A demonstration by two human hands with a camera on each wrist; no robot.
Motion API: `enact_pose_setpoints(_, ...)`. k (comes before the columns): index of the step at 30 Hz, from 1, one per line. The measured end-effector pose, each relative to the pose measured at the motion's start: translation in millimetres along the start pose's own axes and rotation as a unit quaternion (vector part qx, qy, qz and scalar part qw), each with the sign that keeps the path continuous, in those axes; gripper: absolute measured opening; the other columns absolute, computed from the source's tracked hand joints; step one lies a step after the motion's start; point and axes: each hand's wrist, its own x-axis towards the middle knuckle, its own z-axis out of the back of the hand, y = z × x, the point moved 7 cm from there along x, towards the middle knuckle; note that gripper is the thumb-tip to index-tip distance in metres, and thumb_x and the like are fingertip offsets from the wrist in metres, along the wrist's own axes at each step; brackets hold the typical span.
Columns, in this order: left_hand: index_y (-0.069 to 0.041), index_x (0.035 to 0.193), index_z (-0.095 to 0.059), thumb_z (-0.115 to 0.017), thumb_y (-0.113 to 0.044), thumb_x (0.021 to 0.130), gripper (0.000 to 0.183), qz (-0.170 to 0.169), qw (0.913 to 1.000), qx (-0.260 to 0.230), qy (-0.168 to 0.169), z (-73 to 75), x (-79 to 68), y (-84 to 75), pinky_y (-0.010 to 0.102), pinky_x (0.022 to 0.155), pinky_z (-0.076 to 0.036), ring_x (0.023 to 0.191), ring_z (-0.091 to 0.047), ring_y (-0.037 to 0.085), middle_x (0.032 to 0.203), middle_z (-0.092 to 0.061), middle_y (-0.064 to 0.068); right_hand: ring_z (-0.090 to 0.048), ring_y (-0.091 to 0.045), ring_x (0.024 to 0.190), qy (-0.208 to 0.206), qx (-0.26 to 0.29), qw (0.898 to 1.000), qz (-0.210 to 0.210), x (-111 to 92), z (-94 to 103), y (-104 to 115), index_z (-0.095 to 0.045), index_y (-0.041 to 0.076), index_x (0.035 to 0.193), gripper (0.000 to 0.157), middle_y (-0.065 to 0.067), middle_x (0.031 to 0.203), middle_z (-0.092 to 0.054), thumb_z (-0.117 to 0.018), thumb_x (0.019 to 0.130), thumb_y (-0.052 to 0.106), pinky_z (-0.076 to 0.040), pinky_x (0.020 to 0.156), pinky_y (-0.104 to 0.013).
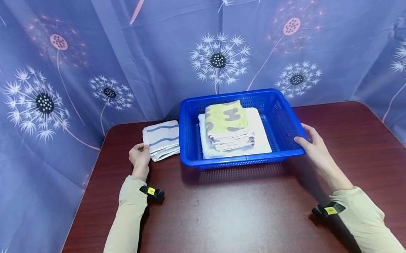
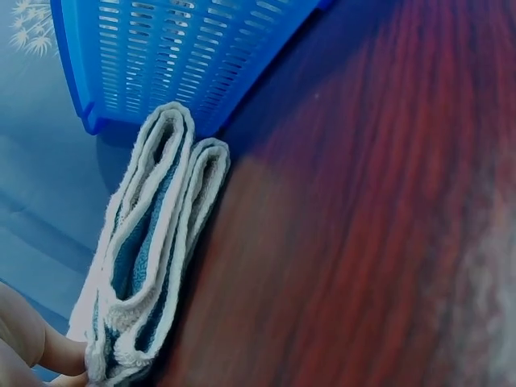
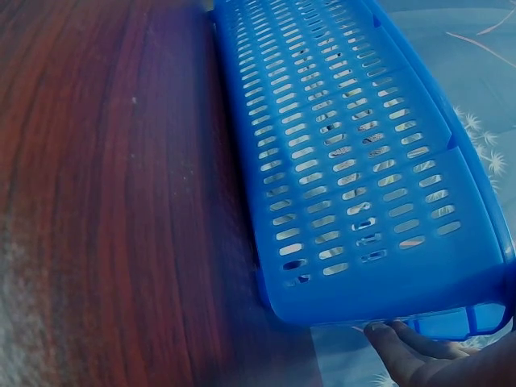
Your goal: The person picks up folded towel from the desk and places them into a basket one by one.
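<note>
At the left, a folded white towel with blue stripes [image 1: 163, 135] lies on the table. My left hand [image 1: 140, 155] pinches its left edge; in the left wrist view the folded layers [image 2: 149, 234] show side-on, with fingertips at their near end. Beside that towel stands a blue plastic basket [image 1: 186, 141] with slotted walls. My right hand [image 1: 314, 144] grips the basket's right rim, thumb on top and fingers outside. Inside the basket, a yellow-and-grey patterned towel [image 1: 226, 117] tops a small folded stack, which rests on a larger white folded towel [image 1: 261, 132].
The dark red wooden table [image 1: 213, 217] has rounded far corners. A blue curtain with dandelion prints [image 1: 163, 43] hangs behind it and along both sides. The basket stands near the table's far edge, and the striped towel's right side meets its left wall.
</note>
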Motion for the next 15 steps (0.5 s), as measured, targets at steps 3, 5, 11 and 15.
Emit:
enact_pose_setpoints(3,-0.001,0.111,-0.061,-0.051,-0.013,0.09,0.026,0.002,1.0,0.005,0.004,1.7,-0.3,1.3,0.031,0.085,-0.043,0.097,-0.051,0.024,0.105,-0.059,0.014,-0.053,0.004,0.09,-0.001,-0.011,1.0,-0.004,0,0.7,-1,-0.017,0.003,0.144,0.058,-0.025,0.134,-0.032,-0.044,0.095,0.017,-0.048,0.07,-0.011)
enact_pose_setpoints(5,-0.001,0.112,-0.061,-0.05,-0.013,0.091,0.026,0.004,0.9999,0.008,0.008,2.7,-0.9,1.9,0.03,0.085,-0.042,0.098,-0.051,0.024,0.106,-0.059,0.014,-0.053,0.004,0.089,-0.001,-0.012,1.0,-0.005,0,0.7,-1,-0.017,0.004,0.144,0.058,-0.026,0.135,-0.031,-0.044,0.095,0.017,-0.048,0.07,-0.011)
enact_pose_setpoints(11,0.0,0.113,-0.06,-0.05,-0.014,0.091,0.028,0.001,0.9999,0.015,0.008,6.1,-1.7,1.9,0.032,0.091,-0.04,0.103,-0.047,0.024,0.106,-0.057,0.014,-0.053,0.003,0.09,0.002,-0.011,1.0,-0.006,2,2.5,-3,-0.019,0.005,0.144,0.06,-0.024,0.135,-0.033,-0.048,0.094,0.02,-0.048,0.07,-0.012)
enact_pose_setpoints(15,0.0,0.111,-0.06,-0.05,-0.013,0.09,0.027,-0.001,0.9998,0.017,0.007,9.7,-3.0,4.4,0.032,0.089,-0.04,0.1,-0.048,0.023,0.103,-0.057,0.013,-0.057,-0.001,0.092,0.004,0.057,0.998,0.004,19,12.5,-32,-0.03,0.014,0.141,0.062,-0.008,0.125,-0.047,-0.06,0.088,0.025,-0.051,0.071,-0.017)
